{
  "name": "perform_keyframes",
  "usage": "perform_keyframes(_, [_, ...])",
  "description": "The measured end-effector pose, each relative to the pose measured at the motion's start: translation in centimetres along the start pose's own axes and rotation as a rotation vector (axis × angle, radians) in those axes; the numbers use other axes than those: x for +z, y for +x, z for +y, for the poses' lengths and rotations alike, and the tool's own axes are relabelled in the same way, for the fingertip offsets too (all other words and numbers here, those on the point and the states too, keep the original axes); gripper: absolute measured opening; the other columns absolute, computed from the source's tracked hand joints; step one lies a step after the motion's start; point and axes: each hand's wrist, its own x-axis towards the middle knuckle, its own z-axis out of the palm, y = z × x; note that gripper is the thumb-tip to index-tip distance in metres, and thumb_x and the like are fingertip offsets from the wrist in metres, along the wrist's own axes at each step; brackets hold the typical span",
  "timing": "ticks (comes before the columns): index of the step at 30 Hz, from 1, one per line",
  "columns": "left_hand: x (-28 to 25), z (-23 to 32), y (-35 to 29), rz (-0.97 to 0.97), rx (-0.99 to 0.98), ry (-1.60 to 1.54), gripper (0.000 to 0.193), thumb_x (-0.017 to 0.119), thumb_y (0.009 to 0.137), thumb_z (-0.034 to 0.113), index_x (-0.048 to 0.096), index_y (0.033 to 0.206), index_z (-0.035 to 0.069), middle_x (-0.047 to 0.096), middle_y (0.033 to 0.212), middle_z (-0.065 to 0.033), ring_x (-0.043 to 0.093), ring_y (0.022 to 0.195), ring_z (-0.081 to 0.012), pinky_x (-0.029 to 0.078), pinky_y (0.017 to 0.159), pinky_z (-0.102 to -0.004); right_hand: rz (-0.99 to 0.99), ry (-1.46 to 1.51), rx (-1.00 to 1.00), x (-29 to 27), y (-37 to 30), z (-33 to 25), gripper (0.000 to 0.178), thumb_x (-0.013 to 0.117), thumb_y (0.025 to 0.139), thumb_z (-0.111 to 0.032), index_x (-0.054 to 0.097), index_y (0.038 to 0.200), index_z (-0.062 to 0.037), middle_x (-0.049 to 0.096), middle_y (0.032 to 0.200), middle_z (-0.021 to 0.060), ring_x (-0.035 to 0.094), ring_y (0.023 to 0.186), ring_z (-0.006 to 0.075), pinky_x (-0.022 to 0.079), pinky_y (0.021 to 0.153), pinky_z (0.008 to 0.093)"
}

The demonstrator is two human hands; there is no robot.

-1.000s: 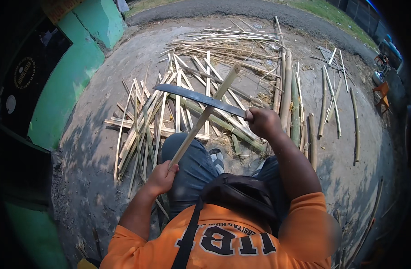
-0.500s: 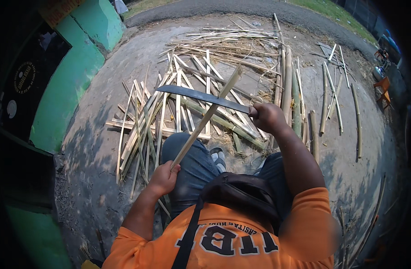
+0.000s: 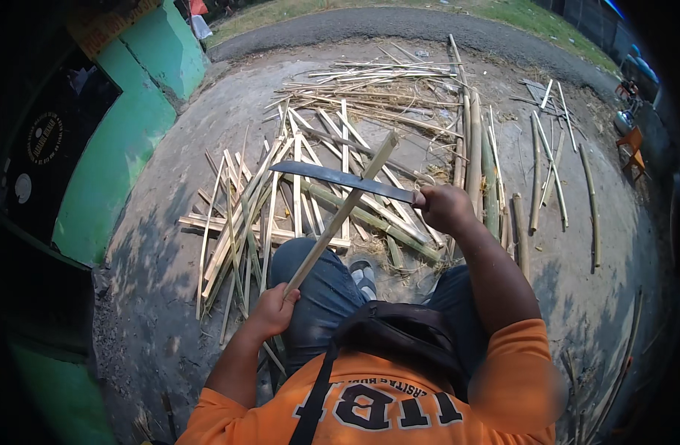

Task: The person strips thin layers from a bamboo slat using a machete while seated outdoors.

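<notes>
Rough grey ground (image 3: 162, 297) is bearing bamboo strips (image 3: 297, 208). Black lettering (image 3: 362, 406) is marking orange shirt (image 3: 388, 437). Left hand (image 3: 271, 311) is gripping flat-sided stick (image 3: 338, 221) above knee (image 3: 291, 256); right hand (image 3: 449, 210) is clenching machete (image 3: 329, 176), steel blade (image 3: 310, 172) crossing stick.

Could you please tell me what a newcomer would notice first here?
The long blade in the right grip comes first, crossing the strip held in the left grip. Beyond them, a heap of strips lies on the ground; the orange shirt sits at the lower edge.
</notes>
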Motion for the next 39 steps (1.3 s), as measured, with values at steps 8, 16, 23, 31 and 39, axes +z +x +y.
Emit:
perform_keyframes(8, [-0.1, 0.0, -0.3, 0.024, -0.017, -0.035, 0.041, 0.053, 0.109, 0.037, 0.064, 0.102, -0.002, 0.067, 0.081, -0.0216, 0.068, 0.078, -0.0395, 0.051, 0.071, -0.0447, 0.007, 0.019, -0.207, -0.8, -2.4, -5.0, 0.015, 0.073, 0.085, -0.028, 0.07, 0.082, -0.0142, 0.07, 0.072, 0.0138, 0.071, 0.072, 0.0379, 0.054, 0.066, 0.0522])
perform_keyframes(16, [-0.1, -1.4, 0.2, -0.041, -0.021, -0.067, 0.041, 0.053, 0.11, 0.039, 0.065, 0.104, 0.0, 0.065, 0.083, -0.0101, 0.06, 0.079, -0.0185, 0.049, 0.076, -0.0356, 0.114, 0.132, 0.029, 1.2, -0.5, -0.3, 0.03, 0.061, 0.1, -0.036, 0.073, 0.087, -0.0115, 0.073, 0.086, 0.0163, 0.071, 0.082, 0.0409, 0.056, 0.074, 0.0517])
perform_keyframes(23, [0.0, -1.9, -0.1, -0.04, -0.01, -0.218, 0.047, 0.049, 0.111, 0.044, 0.065, 0.102, 0.002, 0.061, 0.081, -0.0027, 0.055, 0.076, -0.0113, 0.047, 0.071, -0.0293, 0.145, 0.122, 0.031, 0.7, -1.1, -0.5, 0.026, 0.066, 0.095, -0.035, 0.069, 0.086, -0.0109, 0.07, 0.08, 0.0194, 0.069, 0.079, 0.0426, 0.056, 0.072, 0.0526])
perform_keyframes(31, [-1.6, -0.4, -1.0, -0.096, -0.027, -0.31, 0.052, 0.044, 0.112, 0.049, 0.061, 0.122, 0.001, 0.055, 0.081, -0.0008, 0.049, 0.071, -0.0087, 0.044, 0.067, -0.027, 0.302, 0.126, -0.008, -1.4, -1.6, -1.1, 0.026, 0.071, 0.092, -0.036, 0.067, 0.081, -0.0128, 0.069, 0.077, 0.017, 0.07, 0.076, 0.0404, 0.056, 0.068, 0.051])
perform_keyframes(39, [-1.3, -1.4, -1.9, -0.111, -0.043, -0.214, 0.058, 0.049, 0.11, 0.046, 0.04, 0.148, 0.003, 0.065, 0.086, -0.012, 0.066, 0.081, -0.0249, 0.05, 0.078, -0.0376, 0.277, 0.102, -0.01, -0.7, -2.3, -0.9, 0.024, 0.07, 0.093, -0.035, 0.067, 0.083, -0.0135, 0.07, 0.074, 0.0157, 0.071, 0.073, 0.039, 0.056, 0.066, 0.0515])
